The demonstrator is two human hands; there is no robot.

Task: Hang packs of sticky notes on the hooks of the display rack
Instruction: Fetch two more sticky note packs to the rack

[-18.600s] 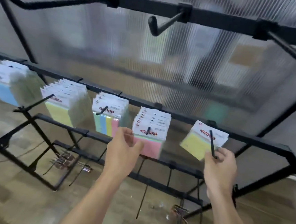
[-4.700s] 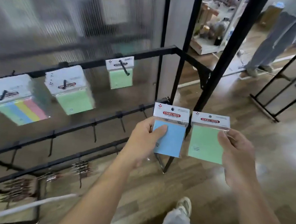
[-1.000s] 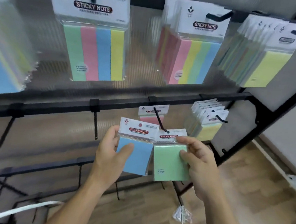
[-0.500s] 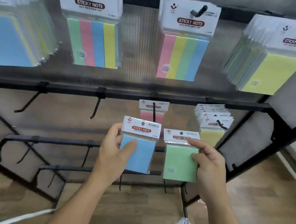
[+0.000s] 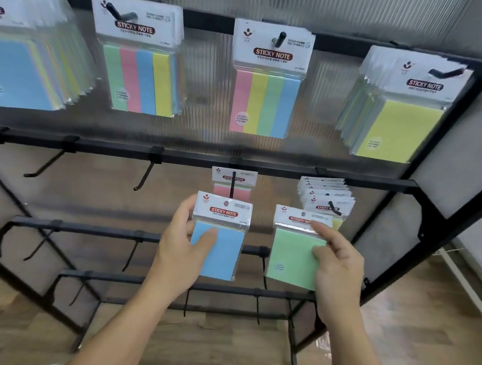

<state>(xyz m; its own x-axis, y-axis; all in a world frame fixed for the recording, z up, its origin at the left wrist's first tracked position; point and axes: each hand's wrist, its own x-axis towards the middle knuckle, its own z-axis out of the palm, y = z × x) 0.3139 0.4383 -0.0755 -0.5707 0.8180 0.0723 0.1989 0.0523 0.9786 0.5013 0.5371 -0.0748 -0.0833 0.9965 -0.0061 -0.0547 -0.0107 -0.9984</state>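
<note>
1. Blue pack [image 5: 218, 250] in left hand [image 5: 179, 256]: header read "STICKY NOTE".
2. Green pack [image 5: 293, 258] in right hand [image 5: 339, 268]: showed "STICKY", rest under a finger.
3. Striped packs [image 5: 139, 84], yellow pack [image 5: 398, 129], above both hands: "STICKY NOTE".

leftmost packs [image 5: 17, 72] cut off, blurred

Below the black metal rail [image 5: 195, 159]: blue plastic-wrapped square pack [image 5: 223, 251] left, green plastic-wrapped square pack [image 5: 291, 257] right, both before the card-topped packs [image 5: 325, 197] hanging from it.

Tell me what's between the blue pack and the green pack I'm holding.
Head view: nothing between blue pack and green pack; only the rack's black rail shows behind.
</note>
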